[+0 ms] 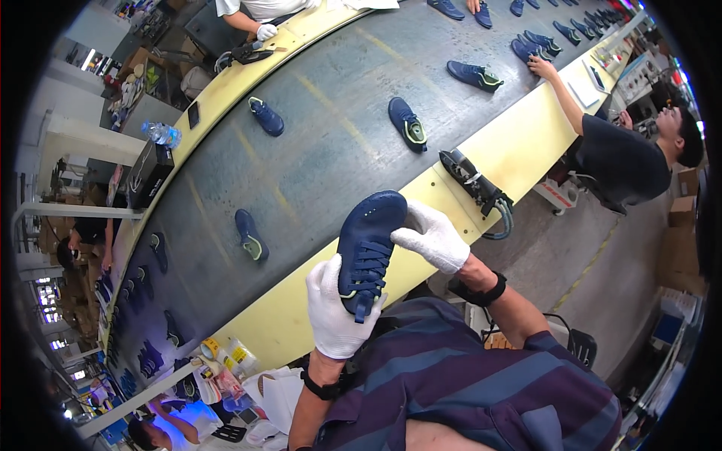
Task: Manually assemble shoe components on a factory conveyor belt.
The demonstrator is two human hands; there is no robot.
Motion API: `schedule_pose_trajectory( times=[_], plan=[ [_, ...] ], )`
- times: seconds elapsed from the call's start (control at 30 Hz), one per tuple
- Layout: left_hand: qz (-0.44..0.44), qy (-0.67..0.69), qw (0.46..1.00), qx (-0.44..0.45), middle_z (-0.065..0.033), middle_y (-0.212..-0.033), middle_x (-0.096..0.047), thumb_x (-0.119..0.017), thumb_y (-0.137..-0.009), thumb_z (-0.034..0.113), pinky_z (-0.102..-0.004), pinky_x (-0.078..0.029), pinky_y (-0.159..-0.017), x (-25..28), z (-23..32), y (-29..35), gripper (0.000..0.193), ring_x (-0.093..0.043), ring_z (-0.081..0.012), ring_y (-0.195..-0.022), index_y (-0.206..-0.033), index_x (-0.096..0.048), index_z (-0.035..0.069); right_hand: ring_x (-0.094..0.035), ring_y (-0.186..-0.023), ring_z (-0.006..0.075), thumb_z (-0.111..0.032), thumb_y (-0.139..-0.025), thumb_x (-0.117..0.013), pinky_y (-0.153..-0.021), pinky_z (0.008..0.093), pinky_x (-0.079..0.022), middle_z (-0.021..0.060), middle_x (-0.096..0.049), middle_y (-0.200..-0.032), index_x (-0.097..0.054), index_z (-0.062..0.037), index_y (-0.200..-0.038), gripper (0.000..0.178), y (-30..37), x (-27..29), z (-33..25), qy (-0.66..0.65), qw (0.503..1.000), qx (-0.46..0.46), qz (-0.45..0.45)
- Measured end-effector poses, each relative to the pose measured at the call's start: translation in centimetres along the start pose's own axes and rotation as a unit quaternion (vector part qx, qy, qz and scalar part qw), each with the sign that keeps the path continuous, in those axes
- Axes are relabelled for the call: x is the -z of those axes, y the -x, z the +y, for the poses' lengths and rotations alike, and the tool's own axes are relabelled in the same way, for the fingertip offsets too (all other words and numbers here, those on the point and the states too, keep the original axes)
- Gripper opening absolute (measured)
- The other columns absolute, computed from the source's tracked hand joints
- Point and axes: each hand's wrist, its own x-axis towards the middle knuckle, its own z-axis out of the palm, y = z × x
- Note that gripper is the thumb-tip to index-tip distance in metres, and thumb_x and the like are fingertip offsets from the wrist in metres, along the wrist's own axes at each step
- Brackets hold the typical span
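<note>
Gripping a navy shoe (367,248), both gloved hands (335,308) hide its heel and side.

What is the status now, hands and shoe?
Left hand grips shoe at the heel. Right hand touches its side. Shoe held above belt edge; nothing in the way.

Factory hall. Long dark conveyor belt (316,150) runs diagonally, faint yellow lines along it, pale yellow side rails (519,150) both edges. Grey concrete floor (579,255) to the right with a yellow stripe. Cardboard boxes (681,210) stacked at far right. White shelving (68,210) left, bright light there.
</note>
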Motion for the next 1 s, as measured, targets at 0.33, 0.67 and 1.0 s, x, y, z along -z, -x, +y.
schedule_pose_trajectory(
  times=[0.33, 0.67, 1.0],
  plan=[
    [-0.036, 0.151, 0.984, 0.091, -0.0232, -0.134, -0.054, -0.090, -0.075, 0.012, -0.0456, -0.050, -0.103, -0.4, 0.2, 1.9, 0.096, -0.060, -0.0358, -0.120, -0.154, -0.037, -0.001, -0.066, -0.122, 0.0232, -0.018, -0.095, -0.077, -0.104, 0.0351, -0.051, 0.0185, -0.068, -0.130, -0.057, 0.0022, -0.140, 0.053, 1.4, -1.0, 0.3, 0.123, 0.991, 0.024, 0.041],
    [-0.095, 0.569, 0.733, 0.361, -0.0126, -0.134, -0.062, -0.072, -0.090, 0.009, -0.0415, -0.054, -0.103, 2.1, -1.0, 3.2, 0.072, -0.066, -0.0230, -0.116, -0.154, -0.041, -0.002, -0.058, -0.137, 0.0321, -0.022, -0.091, -0.081, -0.115, 0.0400, -0.044, 0.0234, -0.060, -0.144, -0.048, 0.0041, -0.150, 0.073, 2.8, -3.4, -1.0, 0.191, 0.976, 0.105, 0.023],
    [-0.162, 0.802, 0.501, 0.283, -0.0277, -0.131, -0.060, -0.073, -0.086, 0.066, -0.0441, -0.060, -0.078, 1.4, -1.8, 4.2, 0.104, -0.068, -0.0353, -0.100, -0.153, -0.039, -0.007, -0.069, -0.091, 0.0136, -0.005, -0.088, -0.082, -0.088, 0.0317, -0.056, 0.0054, -0.070, -0.099, -0.061, -0.0014, -0.133, 0.050, 3.8, -5.0, -3.6, 0.128, 0.982, 0.135, 0.037]
  ],
)
